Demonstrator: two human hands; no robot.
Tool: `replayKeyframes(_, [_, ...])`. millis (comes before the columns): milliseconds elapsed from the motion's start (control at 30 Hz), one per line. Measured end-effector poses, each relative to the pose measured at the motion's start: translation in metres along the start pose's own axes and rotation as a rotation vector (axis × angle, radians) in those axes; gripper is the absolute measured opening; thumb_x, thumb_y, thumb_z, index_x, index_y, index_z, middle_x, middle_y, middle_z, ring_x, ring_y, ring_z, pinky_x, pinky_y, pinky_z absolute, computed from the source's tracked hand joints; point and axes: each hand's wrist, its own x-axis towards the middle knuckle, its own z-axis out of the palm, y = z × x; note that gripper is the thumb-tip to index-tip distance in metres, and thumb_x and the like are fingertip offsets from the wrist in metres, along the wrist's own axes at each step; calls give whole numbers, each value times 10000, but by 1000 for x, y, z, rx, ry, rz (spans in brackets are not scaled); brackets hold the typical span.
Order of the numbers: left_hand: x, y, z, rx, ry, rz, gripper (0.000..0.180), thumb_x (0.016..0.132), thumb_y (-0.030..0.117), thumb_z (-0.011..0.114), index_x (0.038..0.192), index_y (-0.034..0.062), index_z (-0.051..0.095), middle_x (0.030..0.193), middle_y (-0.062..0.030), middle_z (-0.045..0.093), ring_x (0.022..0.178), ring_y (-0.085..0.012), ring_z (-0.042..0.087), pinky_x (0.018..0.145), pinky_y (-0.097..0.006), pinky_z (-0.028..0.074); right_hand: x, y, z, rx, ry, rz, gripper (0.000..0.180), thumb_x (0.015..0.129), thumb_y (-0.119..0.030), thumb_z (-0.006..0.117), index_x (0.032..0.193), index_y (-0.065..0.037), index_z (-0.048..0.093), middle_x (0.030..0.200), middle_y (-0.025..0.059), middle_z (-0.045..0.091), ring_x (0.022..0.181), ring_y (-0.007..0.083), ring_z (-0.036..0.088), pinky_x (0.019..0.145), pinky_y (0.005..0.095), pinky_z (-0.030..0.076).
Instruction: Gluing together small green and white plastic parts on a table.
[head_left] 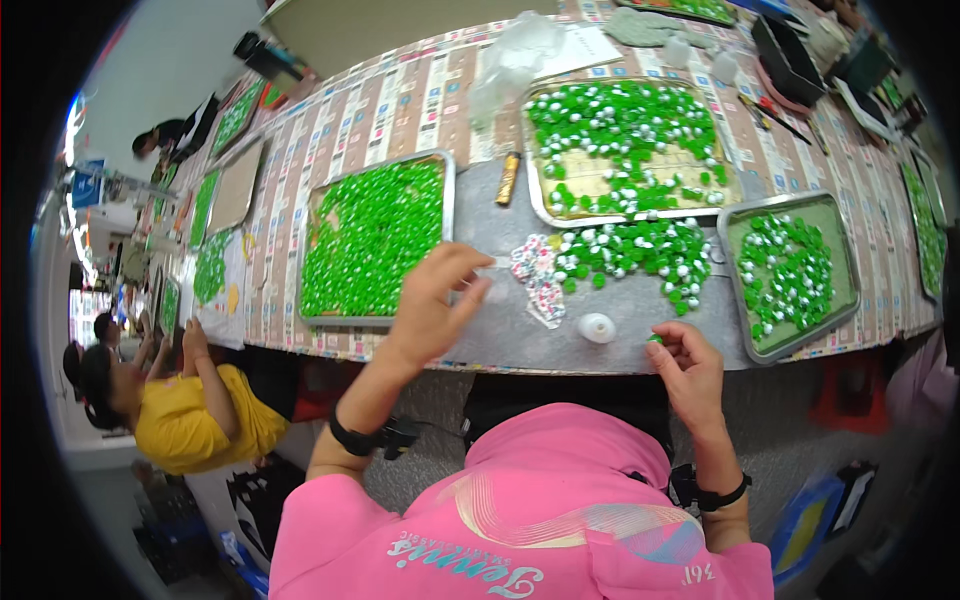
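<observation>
Pink printed shirt, black wristbands

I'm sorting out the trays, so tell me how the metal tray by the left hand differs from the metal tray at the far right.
The left tray is packed almost wall to wall with plain green pieces; the right tray holds a looser cluster of green pieces with white spots, its green floor showing around them. The left tray also looks larger. The left hand hovers near the left tray; the right hand sits near the right one. Both are rectangular, shallow and silver-rimmed.

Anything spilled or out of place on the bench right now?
Yes: a heap of green pieces lies loose on the grey mat, outside the metal trays, beside small white pieces. Nothing looks damaged.
</observation>
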Motion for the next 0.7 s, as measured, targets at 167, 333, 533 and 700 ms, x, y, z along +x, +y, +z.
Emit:
replayKeyframes(167, [-49,-28,6,171,281,-59,168,769,-14,649,933,18,660,875,-99,584,735,-174,582,632,-265,473,6,-1,8,-211,14,-147,153,794,-46,688,940,-23,645,728,13,570,605,71,518,528,212,402])
replayKeyframes(333, [-68,-52,-23,434,396,-173,317,697,60,701,1008,62,638,972,-116,569,940,-300,514,848,-393,404,13,-10,16,-302,-43,-224,149,799,-35,677,944,-20,648,745,30,537,590,89,490,525,233,380])
replayKeyframes(533, [-51,-63,-27,402,347,-82,351,700,73,707,1040,61,621,1015,-127,548,992,-305,494,879,-394,393,23,-15,23,-441,-23,-299,160,814,-39,658,972,-18,639,734,35,517,580,106,457,513,244,364])
replayKeyframes(700, [-36,-80,-25,278,228,-117,216,714,35,687,917,32,611,917,-125,548,895,-320,538,778,-401,440,17,-19,25,-453,85,-317,173,828,-36,642,999,-19,627,781,47,525,580,111,450,503,243,355])
